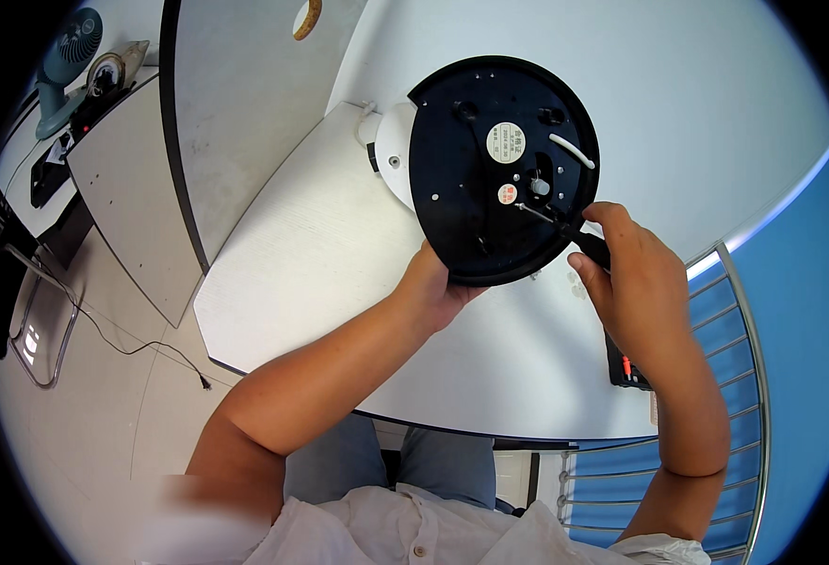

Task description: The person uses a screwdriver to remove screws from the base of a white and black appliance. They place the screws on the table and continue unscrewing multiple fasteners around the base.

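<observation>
A round black appliance base (447, 160), flat underside toward me, is held up over the white table. Two round stickers, small screws and several holes mark its face, and a short white strip (573, 151) lies across its right part. My left hand (438, 290) grips its lower left edge, with most of the fingers hidden behind it. In my right hand (636, 273) is a screwdriver (592, 249) with a black handle, the fingers closed round it. The thin shaft crosses the base's face, its tip beside the small lower sticker. A white rounded part (396, 155) shows behind the base's left side.
The white table (292, 264) has a dark front edge. A black case (625, 363) with an orange-red item lies partly behind my right forearm. A grey partition (245, 113) stands at left, a metal rail (749, 348) at right. A fan (71, 52) stands far left; a plug cord (165, 348) lies on the floor.
</observation>
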Motion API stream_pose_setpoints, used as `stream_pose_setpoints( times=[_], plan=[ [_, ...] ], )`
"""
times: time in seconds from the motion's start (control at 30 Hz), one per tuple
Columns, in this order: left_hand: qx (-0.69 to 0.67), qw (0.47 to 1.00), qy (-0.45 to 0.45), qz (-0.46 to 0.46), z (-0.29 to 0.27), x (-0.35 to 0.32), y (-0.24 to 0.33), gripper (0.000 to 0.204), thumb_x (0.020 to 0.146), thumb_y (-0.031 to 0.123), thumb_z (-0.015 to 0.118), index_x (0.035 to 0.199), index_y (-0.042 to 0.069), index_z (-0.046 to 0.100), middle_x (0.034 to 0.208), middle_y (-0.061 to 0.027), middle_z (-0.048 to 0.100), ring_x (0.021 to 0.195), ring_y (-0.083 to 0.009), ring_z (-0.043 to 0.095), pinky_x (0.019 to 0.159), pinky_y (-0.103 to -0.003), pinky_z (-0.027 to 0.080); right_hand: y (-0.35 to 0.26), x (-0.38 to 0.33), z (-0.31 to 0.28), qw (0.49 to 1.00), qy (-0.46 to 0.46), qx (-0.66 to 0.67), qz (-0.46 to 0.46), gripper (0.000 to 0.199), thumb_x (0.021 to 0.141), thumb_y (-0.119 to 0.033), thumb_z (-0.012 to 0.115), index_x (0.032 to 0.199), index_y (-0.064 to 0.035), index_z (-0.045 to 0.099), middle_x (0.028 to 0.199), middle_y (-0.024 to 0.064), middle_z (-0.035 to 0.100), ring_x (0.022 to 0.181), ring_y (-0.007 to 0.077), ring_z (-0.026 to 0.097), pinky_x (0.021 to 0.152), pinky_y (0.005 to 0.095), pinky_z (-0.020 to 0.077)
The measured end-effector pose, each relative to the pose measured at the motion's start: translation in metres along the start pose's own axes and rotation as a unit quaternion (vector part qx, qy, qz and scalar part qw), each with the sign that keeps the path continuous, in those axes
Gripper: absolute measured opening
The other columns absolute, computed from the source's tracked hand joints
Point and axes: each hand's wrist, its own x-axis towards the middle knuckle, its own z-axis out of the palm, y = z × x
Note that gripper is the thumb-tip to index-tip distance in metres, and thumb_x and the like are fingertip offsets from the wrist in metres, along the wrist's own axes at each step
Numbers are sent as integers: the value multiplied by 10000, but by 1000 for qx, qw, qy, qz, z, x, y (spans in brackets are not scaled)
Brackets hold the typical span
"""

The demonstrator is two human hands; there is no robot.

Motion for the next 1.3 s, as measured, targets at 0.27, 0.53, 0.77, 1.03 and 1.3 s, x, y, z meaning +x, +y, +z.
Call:
stream_pose_setpoints(
  times=[0.27, 0.53, 0.77, 1.03, 1.3],
  plan=[
    [-1, 1000, 11, -9, 0, 1, 0, 461, 892, 361, 607, 1241, 94, 469, 1169, -55, 565, 1068, -165, 580, 913, -319, 502, 4, 0, 5, 994, 58, 25, -87, 238, 785, -109, 694, 953, -67, 531, 807, 86, 579, 749, 261, 594, 604, 358, 472],
    [6, 1000, 6, -3, 0, 0, -1, 455, 892, 362, 603, 1236, 92, 475, 1169, -55, 568, 1065, -162, 582, 914, -317, 502, 3, 1, 7, 989, 86, 17, -120, 219, 725, -33, 683, 890, -67, 544, 781, 81, 511, 723, 252, 551, 581, 353, 458],
    [3, 1000, 9, 0, -1, 0, 0, 452, 894, 356, 600, 1238, 87, 482, 1151, -60, 589, 1046, -168, 598, 900, -317, 512, 1, 3, 2, 983, 98, -18, -157, 263, 692, 26, 694, 916, -58, 585, 755, 66, 503, 670, 232, 527, 552, 335, 433],
    [6, 1000, 12, 5, 5, -3, 0, 447, 893, 346, 603, 1234, 80, 489, 1159, -69, 592, 1048, -179, 606, 903, -322, 517, -3, 2, -1, 983, 70, -60, -156, 300, 686, -9, 631, 972, -35, 544, 816, 75, 469, 723, 210, 504, 542, 313, 429],
    [5, 1000, 11, 3, 3, -3, 2, 465, 894, 331, 604, 1256, 73, 467, 1162, -74, 590, 1051, -180, 606, 917, -329, 513, -10, -2, -7, 985, 38, -84, -148, 251, 748, 35, 572, 994, -2, 535, 825, 100, 473, 717, 245, 483, 601, 340, 426]
  ],
)
